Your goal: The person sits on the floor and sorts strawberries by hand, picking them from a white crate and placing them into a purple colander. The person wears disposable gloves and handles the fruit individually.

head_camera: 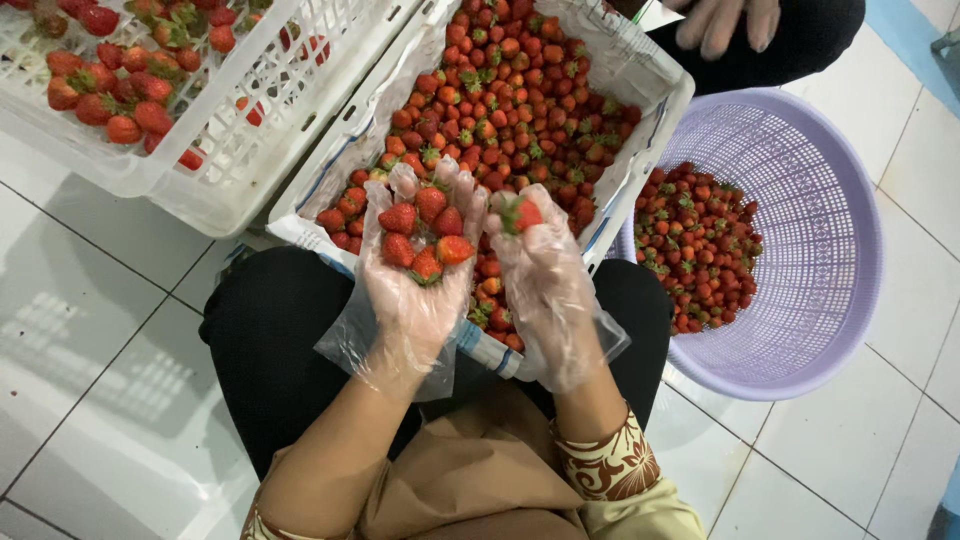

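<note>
Both my hands wear loose clear plastic gloves. My left hand (418,265) is held palm up and cups several red strawberries (425,235). My right hand (545,275) pinches one strawberry (522,213) at its fingertips. Both hands hover over the near end of a white plastic crate (640,130) lined with plastic and filled with strawberries; the crate rests on my lap.
A second white crate (200,170) with larger strawberries stands at the upper left. A lilac perforated basket (830,250) at the right holds a heap of small strawberries. Another person's gloved hand (720,22) shows at the top right. The floor is white tile.
</note>
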